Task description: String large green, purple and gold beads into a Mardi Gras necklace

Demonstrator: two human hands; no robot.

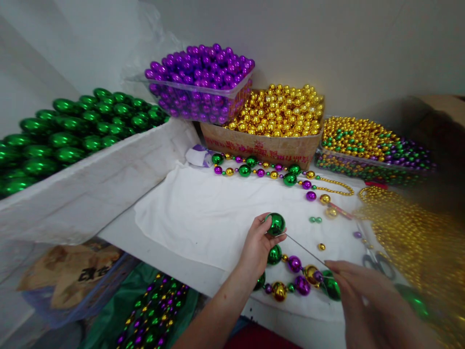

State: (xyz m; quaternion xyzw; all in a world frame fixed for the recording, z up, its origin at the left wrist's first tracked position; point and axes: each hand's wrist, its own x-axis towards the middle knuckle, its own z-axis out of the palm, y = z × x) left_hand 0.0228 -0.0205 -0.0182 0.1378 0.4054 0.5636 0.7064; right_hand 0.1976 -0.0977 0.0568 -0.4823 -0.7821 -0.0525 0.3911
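My left hand grips a large shiny green bead between thumb and fingers above the white cloth. From the bead a thin dark needle or wire runs down to my right hand, whose fingers pinch its other end. Whether it passes through the bead is hard to tell. Below my hands lies a loop of green, purple and gold beads. Beyond it rests a beaded necklace with a small gold bead chain. A few loose beads, such as a gold one, lie near my right hand.
Purple beads fill a clear tub, gold beads a cardboard box, green beads a white foam box at left. Mixed small beads fill a tray. Scissors and piled gold chains lie right; finished strands hang below.
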